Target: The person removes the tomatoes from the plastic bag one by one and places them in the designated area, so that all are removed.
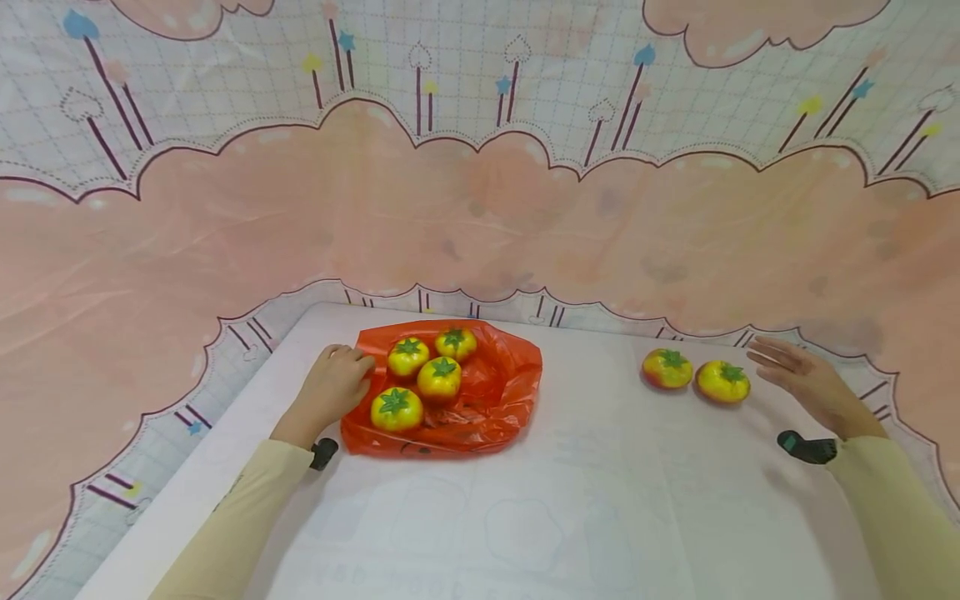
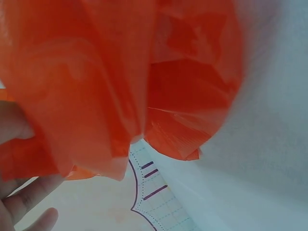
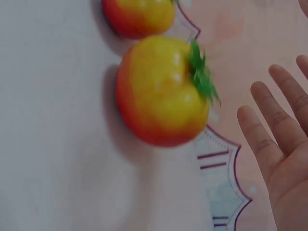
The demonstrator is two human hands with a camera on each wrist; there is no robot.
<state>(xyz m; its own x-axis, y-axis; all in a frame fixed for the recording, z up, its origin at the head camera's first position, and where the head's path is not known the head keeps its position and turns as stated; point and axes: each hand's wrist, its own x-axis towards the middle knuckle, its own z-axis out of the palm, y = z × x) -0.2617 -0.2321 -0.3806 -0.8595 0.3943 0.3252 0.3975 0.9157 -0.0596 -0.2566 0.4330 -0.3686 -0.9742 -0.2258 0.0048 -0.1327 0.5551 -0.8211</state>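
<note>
An orange-red plastic bag [image 1: 487, 433] lies spread on the table, with several yellow-and-red tomatoes [image 1: 439, 379] with green leafy tops on it. My left hand [image 1: 337, 385] grips the bag's left edge; in the left wrist view, the thumb and fingers [image 2: 36, 195] are on either side of the plastic film [image 2: 91, 96]. At the right, my right hand [image 1: 813, 385] is beside two more tomatoes, one nearer [image 1: 723, 382] and one farther left [image 1: 667, 369]. Its fingers [image 3: 276, 113] are spread and hold nothing, apart from the nearer tomato [image 3: 163, 91].
The white table [image 1: 585, 500] extends between the bag and the two tomatoes and toward me. A patterned pink-and-white cloth [image 1: 480, 208] rises behind and at both sides. A black wrist strap [image 1: 808, 447] shows at the right sleeve, another [image 1: 324, 454] at the left.
</note>
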